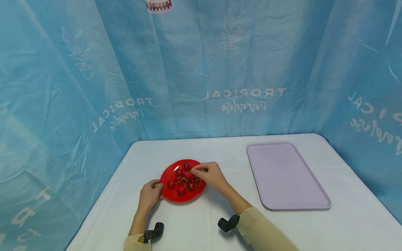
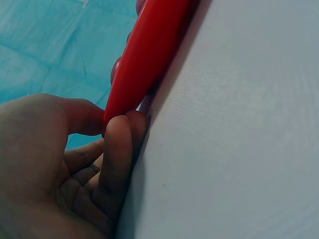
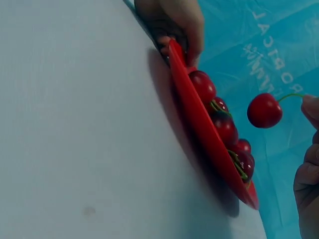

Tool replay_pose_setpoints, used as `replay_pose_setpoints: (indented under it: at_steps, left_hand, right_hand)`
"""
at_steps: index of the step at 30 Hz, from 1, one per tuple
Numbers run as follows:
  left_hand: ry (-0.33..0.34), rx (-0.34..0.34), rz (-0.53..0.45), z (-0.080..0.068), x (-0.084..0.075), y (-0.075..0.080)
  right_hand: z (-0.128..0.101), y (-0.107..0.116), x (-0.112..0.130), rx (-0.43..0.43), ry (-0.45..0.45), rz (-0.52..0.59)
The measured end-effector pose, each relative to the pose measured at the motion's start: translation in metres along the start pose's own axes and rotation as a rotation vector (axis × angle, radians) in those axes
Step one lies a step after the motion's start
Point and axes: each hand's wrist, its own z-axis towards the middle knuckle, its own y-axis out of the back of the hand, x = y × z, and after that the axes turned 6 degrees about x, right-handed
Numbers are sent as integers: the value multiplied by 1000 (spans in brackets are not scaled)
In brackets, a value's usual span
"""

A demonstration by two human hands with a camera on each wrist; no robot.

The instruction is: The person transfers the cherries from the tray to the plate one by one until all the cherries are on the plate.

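My left hand (image 1: 149, 196) pinches the left rim of a red plate (image 1: 176, 199), thumb on top and fingers beneath, as the left wrist view shows. Several dark red cherries (image 1: 181, 190) with green stems lie on the plate. Above its right side, my right hand (image 1: 212, 175) holds one cherry (image 3: 264, 110) by the stem between thumb and fingertip. In the right wrist view this cherry hangs apart from the others. The plate rests on the white table, close to its surface.
A pale purple tray (image 1: 289, 176) lies on the right part of the white-covered table (image 1: 229, 153). Blue curtains (image 1: 188, 69) with printed lettering surround the table at the back and sides. Each wrist wears a black camera mount (image 1: 228, 223).
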Motion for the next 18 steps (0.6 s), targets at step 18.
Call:
replay_pose_setpoints:
  at_steps: [18]
  left_hand:
    - [12, 1, 3, 1, 1, -1]
  right_hand:
    - [4, -30, 2, 46, 28, 11]
